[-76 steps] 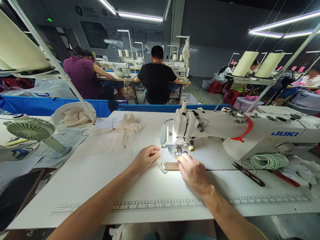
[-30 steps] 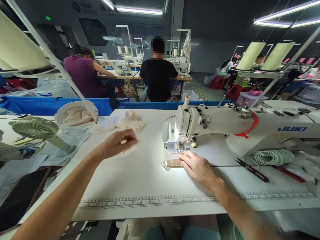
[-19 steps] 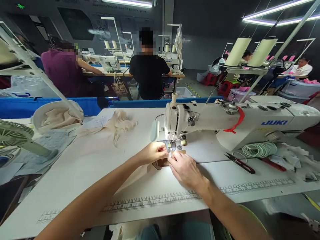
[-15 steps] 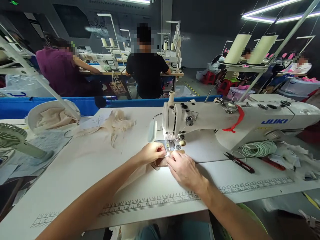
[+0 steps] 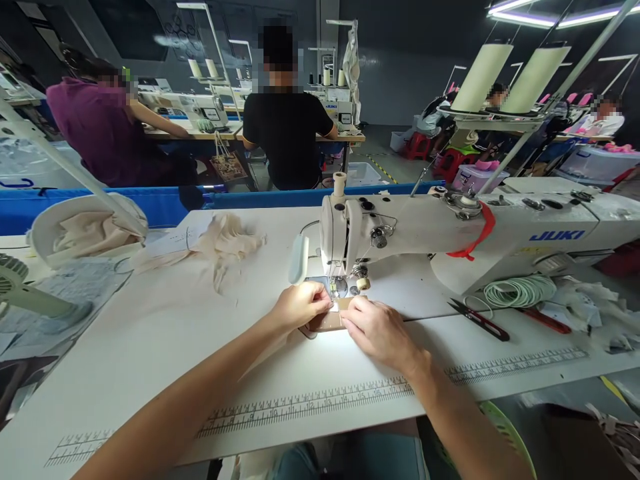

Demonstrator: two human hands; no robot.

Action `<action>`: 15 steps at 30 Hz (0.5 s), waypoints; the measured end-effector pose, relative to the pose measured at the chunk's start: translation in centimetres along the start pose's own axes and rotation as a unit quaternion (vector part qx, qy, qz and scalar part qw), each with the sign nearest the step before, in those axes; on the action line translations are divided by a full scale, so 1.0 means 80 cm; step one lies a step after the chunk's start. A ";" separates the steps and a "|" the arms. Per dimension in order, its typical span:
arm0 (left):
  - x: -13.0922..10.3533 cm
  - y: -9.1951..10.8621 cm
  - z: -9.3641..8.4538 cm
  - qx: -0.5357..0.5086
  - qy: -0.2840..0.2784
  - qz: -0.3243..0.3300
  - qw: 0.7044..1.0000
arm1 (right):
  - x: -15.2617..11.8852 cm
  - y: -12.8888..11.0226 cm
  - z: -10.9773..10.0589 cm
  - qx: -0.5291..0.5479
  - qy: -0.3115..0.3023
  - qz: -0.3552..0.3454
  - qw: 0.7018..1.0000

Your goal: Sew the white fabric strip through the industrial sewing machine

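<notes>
Just in front of the needle of a white JUKI sewing machine (image 5: 380, 227), my left hand (image 5: 303, 307) is closed in a pinch on thin pale fabric (image 5: 273, 348), part of which shows beneath my wrist. My right hand (image 5: 377, 330) rests to the right of the needle, fingers curled and pressed together; what they hold, if anything, is hidden. Between both hands lies a flat brownish piece (image 5: 327, 323) at the needle area, lit by the machine lamp. A small white bit shows by the presser foot, too small to make out.
Thread snips (image 5: 480, 320) and a coil of pale green cord (image 5: 520, 291) lie at right. Crumpled beige fabric (image 5: 227, 243), a white bowl with cloth (image 5: 37, 230) and a small fan (image 5: 35, 297) are left. A printed ruler (image 5: 310, 403) runs along the front edge. People sit beyond.
My right hand has shifted slightly right, away from my left fingertips, uncovering more of the brownish piece. My left hand keeps its pinch by the needle. The camera view has tilted slightly.
</notes>
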State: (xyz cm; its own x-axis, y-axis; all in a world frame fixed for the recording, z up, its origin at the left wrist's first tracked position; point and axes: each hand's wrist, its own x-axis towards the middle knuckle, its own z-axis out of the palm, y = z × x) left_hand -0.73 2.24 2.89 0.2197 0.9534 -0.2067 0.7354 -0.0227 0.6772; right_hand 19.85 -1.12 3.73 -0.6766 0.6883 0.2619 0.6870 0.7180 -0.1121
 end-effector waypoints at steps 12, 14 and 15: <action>-0.001 0.004 0.000 0.044 0.011 0.005 0.999 | 0.003 -0.006 -0.006 -0.012 -0.029 0.020 0.999; -0.001 0.004 0.000 0.058 0.012 0.015 0.998 | 0.004 -0.008 -0.004 -0.027 -0.039 0.012 0.999; -0.001 0.004 -0.001 0.068 0.014 0.023 0.997 | 0.004 -0.010 -0.003 -0.035 -0.044 0.007 0.998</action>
State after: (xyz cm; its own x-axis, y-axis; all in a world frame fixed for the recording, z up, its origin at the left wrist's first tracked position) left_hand -0.53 2.19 3.19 0.2380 0.9585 -0.1569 0.8061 -0.1048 0.5825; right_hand 19.16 -1.46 4.15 -0.6847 0.7073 0.1758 0.7118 0.7008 -0.0474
